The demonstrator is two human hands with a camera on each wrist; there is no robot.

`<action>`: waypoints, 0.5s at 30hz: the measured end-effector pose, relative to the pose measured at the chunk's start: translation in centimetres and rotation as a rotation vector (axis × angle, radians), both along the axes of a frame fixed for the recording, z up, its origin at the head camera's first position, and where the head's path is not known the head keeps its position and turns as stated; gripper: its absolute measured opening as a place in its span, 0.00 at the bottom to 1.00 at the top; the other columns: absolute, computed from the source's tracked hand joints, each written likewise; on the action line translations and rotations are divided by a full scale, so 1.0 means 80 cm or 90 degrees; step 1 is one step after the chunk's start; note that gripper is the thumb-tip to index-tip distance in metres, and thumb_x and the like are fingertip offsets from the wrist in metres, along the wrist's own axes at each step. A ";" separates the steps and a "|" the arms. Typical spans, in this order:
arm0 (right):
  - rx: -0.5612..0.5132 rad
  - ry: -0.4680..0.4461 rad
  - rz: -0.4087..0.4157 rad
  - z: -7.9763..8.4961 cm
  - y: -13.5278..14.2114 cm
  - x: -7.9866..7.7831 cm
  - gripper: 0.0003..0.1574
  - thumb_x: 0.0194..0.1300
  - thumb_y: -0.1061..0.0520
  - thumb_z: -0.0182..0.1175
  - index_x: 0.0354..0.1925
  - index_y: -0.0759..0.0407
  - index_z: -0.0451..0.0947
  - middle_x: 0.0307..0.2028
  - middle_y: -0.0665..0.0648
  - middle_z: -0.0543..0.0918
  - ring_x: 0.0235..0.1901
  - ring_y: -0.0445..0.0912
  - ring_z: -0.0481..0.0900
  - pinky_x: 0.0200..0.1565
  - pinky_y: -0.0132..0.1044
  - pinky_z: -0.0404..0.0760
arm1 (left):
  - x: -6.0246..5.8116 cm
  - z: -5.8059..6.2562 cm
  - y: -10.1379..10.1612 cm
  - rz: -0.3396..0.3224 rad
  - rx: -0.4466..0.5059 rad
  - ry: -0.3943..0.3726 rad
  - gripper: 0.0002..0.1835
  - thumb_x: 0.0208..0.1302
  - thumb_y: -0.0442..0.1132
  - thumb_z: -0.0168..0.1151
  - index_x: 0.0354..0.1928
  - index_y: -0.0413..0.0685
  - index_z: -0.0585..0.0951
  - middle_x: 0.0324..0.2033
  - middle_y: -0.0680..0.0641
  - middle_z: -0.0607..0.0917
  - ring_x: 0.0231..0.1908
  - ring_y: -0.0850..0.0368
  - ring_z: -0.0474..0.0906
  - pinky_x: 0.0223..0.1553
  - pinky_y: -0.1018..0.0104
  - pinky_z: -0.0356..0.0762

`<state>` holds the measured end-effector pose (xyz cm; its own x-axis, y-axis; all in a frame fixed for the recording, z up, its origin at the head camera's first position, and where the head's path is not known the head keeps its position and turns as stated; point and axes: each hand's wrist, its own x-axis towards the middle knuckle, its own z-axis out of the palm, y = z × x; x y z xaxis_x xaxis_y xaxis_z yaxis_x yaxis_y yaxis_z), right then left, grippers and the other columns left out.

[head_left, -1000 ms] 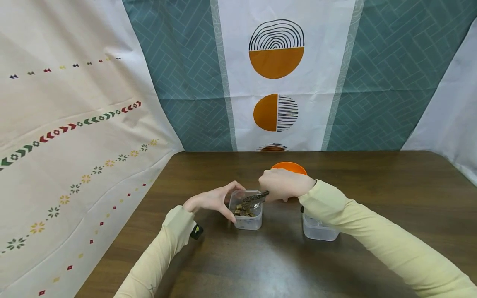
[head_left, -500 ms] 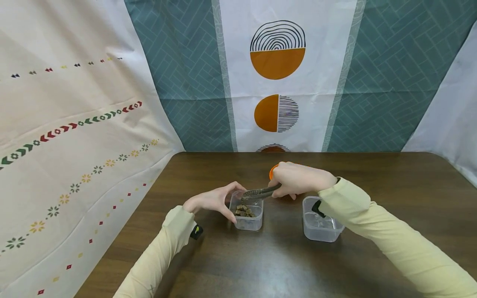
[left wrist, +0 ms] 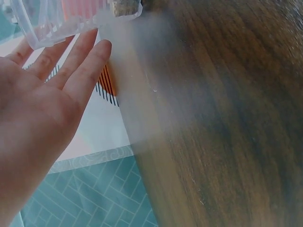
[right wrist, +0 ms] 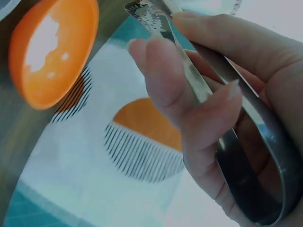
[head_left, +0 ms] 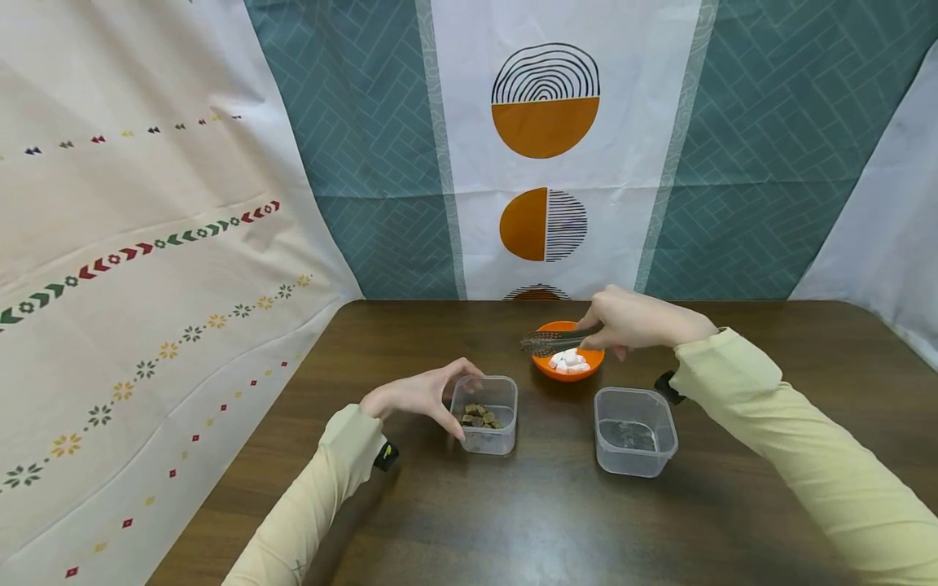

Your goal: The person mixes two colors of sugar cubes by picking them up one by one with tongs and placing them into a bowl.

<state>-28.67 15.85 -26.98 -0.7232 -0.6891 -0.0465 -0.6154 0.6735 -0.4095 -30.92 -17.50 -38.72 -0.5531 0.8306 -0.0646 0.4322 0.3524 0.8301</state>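
Note:
My left hand (head_left: 423, 394) holds a clear square plastic container (head_left: 489, 442), thumb at its front and fingers at its back left. Small brown cubes (head_left: 479, 417) lie inside. In the left wrist view the container (left wrist: 49, 33) shows only partly, above the fingers. My right hand (head_left: 641, 319) grips metal tongs (head_left: 551, 343) with perforated ends, raised over an orange bowl (head_left: 598, 360). White-pink chunks (head_left: 567, 363) sit in that bowl. The right wrist view shows the bent back of the tongs (right wrist: 272, 130) inside the hand; whether the tips pinch anything, I cannot tell.
A second clear square container (head_left: 634, 464) stands to the right on the brown wooden table (head_left: 542, 521), with no contents visible. Patterned cloth (head_left: 381, 163) hangs behind the table's far edge, and pale embroidered cloth (head_left: 146, 325) lines the left side.
My right hand has moved right and back with the tongs, from inside the left container to above the orange bowl, uncovering the bowl and right container. The left hand has stayed put.

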 end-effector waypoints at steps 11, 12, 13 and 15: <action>0.006 -0.012 -0.002 -0.032 0.022 -0.029 0.13 0.57 0.63 0.61 0.40 0.71 0.79 0.15 0.48 0.76 0.08 0.45 0.72 0.27 0.34 0.77 | 0.000 0.000 -0.001 -0.005 -0.006 0.002 0.43 0.40 0.37 0.76 0.58 0.46 0.60 0.53 0.44 0.66 0.54 0.52 0.64 0.52 0.56 0.62; 0.009 -0.014 -0.001 -0.035 0.023 -0.030 0.12 0.57 0.63 0.61 0.39 0.70 0.80 0.14 0.49 0.76 0.09 0.46 0.73 0.26 0.34 0.76 | 0.000 0.001 -0.001 -0.008 -0.006 0.003 0.43 0.41 0.38 0.75 0.58 0.46 0.60 0.53 0.44 0.66 0.54 0.52 0.64 0.52 0.55 0.62; 0.011 -0.016 0.002 -0.037 0.023 -0.032 0.10 0.57 0.63 0.61 0.38 0.69 0.80 0.14 0.50 0.76 0.09 0.47 0.73 0.24 0.34 0.76 | 0.000 0.001 -0.001 -0.010 -0.005 0.003 0.43 0.41 0.38 0.75 0.58 0.46 0.59 0.53 0.44 0.66 0.54 0.52 0.63 0.53 0.54 0.62; 0.015 -0.022 0.002 -0.040 0.022 -0.033 0.07 0.57 0.63 0.61 0.35 0.66 0.82 0.14 0.50 0.76 0.10 0.49 0.74 0.20 0.34 0.75 | 0.000 0.002 -0.001 -0.013 -0.004 0.005 0.43 0.41 0.38 0.75 0.59 0.47 0.59 0.53 0.44 0.66 0.54 0.51 0.63 0.53 0.53 0.61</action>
